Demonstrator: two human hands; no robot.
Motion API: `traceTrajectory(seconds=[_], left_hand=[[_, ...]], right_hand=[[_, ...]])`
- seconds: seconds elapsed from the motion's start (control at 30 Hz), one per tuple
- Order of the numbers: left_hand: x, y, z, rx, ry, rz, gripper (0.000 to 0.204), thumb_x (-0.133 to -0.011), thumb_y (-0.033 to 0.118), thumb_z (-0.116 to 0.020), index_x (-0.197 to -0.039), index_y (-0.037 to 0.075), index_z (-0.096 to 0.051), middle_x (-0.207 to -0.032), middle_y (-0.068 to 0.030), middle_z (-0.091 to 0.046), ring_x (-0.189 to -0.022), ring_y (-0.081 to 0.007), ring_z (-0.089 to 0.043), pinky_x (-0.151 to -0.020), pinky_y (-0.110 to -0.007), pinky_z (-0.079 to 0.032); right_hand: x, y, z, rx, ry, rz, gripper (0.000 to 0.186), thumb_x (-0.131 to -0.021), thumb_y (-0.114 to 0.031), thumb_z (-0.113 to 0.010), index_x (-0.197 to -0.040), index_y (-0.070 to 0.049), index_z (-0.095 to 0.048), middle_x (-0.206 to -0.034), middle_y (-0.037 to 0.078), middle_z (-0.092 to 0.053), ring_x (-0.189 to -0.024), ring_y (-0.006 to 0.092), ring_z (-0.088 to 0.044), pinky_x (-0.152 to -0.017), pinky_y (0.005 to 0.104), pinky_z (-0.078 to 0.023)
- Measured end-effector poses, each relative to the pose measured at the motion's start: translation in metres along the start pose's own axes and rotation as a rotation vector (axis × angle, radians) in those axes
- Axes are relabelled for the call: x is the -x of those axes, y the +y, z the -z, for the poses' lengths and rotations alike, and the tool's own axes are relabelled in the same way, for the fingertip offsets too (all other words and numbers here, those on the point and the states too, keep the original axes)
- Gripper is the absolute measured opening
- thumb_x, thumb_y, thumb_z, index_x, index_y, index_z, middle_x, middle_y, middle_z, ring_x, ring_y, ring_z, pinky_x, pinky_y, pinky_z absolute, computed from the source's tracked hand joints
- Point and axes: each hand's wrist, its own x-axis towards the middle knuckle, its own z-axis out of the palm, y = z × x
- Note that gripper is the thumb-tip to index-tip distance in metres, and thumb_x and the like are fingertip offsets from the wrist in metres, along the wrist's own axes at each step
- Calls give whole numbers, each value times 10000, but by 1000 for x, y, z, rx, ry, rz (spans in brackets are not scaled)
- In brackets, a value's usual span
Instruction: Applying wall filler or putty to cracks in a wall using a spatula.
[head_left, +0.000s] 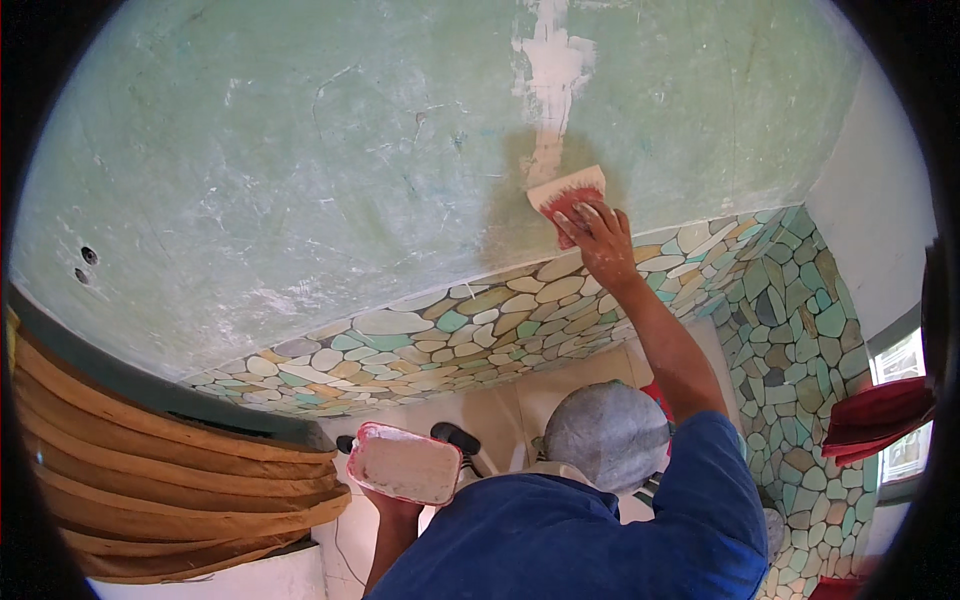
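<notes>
My right hand grips a wide brush with a pale edge and a red body, pressed against the pale green wall at the lower end of a vertical white streak. A damp-looking darker patch surrounds the brush. Down at the lower middle, my left hand holds a red-rimmed rectangular tray with creamy material in it; most of those fingers are hidden beneath the tray.
A band of pebble-pattern tiles runs along the wall's base and up the right side. A round grey object stands on the tiled floor. An orange curtain hangs at left; red fabric hangs by a window at right.
</notes>
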Motion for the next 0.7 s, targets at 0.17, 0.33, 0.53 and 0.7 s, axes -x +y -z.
traceTrajectory(seconds=[0.17,0.33,0.53,0.7], left_hand=[[1,3,3,-17,-88,26,671,-915,709,-388,-1298,183,-555,-1254,-69,-618,-1098,-320,-620,-908,-520,-520],[-1,-3,-22,5,-46,47,601,-931,657,-377,-1214,179,-604,-1179,-65,-648,-1025,-322,-643,-883,-510,-523],[-6,-7,-11,-6,14,7,565,-938,639,-366,-1181,190,-607,-1150,-50,-644,-1013,-309,-638,-887,-513,-519],[-20,-10,-17,-181,-61,-56,513,-949,584,-377,-1210,193,-581,-1148,-46,-628,-1043,-300,-626,-905,-509,-511]], right_hand=[[-2,3,12,18,25,15,545,-768,-59,-628,-1281,-244,-631,-1231,49,-574,-1175,245,-530,-932,445,-405],[-5,2,0,24,42,15,552,-767,-26,-619,-1280,-230,-635,-1222,67,-570,-1185,269,-526,-918,446,-412],[39,-73,41,-487,108,-440,337,-860,-21,-595,-1164,-125,-697,-1099,123,-633,-1087,307,-586,-897,386,-456],[95,-149,68,-1293,135,-1278,282,-939,-52,-586,-1219,-22,-612,-1137,58,-654,-1013,165,-618,-849,315,-503]])
